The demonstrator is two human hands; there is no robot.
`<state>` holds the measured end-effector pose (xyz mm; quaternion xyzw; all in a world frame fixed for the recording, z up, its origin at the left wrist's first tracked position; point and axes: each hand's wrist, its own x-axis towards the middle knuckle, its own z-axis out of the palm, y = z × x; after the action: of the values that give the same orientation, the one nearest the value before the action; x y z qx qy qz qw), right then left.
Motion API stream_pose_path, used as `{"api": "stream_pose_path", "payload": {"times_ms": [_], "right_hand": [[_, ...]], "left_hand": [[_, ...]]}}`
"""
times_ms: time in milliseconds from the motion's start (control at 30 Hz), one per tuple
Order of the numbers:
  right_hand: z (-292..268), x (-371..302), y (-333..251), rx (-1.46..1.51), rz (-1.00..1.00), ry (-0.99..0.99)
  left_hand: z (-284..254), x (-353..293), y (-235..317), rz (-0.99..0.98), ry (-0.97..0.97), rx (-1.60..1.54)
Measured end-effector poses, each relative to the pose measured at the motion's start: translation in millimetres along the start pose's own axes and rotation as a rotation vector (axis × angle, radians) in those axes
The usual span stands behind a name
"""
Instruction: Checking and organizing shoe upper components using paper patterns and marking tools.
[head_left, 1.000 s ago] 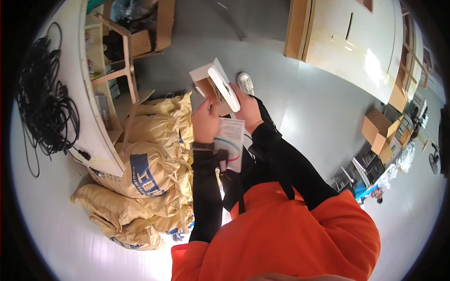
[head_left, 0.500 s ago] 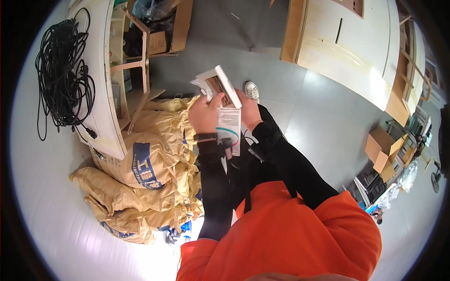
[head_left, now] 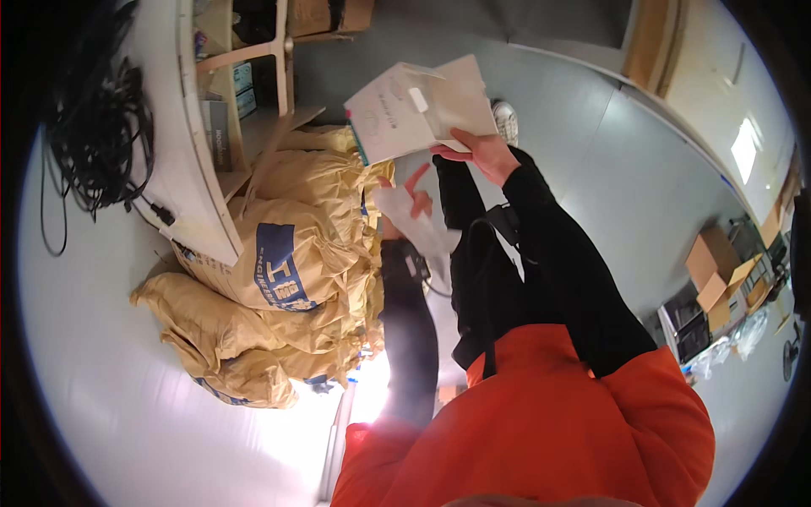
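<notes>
Grey floor (head_left: 583,139) spread beneath everything, with the person's orange top (head_left: 541,414) filling the lower middle of the view. On the left stood a white table (head_left: 187,182) with black cables (head_left: 101,139) heaped on it, and brown sacks (head_left: 334,253) lay piled beside it. Smaller than those, the white box (head_left: 389,114) was held out ahead of the body, flap raised at the upper right, its long axis slanting from lower left to upper right. The right hand (head_left: 483,155) gripped its near right edge, thumb above and fingers beneath, nearly closed on the thin card. The left hand (head_left: 419,203) was apart from the box, which lay just ahead of it; the right, touching, was the nearer of the two. The left's thumb and forefinger were spread wide, while its other fingers seemed curled on a pale packet (head_left: 414,226), too blurred to show any detail.
</notes>
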<state>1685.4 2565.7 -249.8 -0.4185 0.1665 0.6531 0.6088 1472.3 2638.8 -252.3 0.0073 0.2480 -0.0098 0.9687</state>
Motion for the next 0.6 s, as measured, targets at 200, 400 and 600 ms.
{"api": "stream_pose_path", "payload": {"times_ms": [200, 400, 600], "right_hand": [[20.9, 42.9, 26.0, -0.215, 0.091, 0.046], [43.7, 47.5, 18.3, -0.317, 0.093, -0.205], [-44.8, -4.1, -3.1, -0.520, 0.147, 0.067]], "left_hand": [[-19.7, 33.2, 28.1, 0.440, -0.023, -0.268], [-64.4, 32.1, 74.3, 0.555, 0.253, -0.104], [-115.9, -5.0, 178.4, 0.732, 0.541, 0.011]]}}
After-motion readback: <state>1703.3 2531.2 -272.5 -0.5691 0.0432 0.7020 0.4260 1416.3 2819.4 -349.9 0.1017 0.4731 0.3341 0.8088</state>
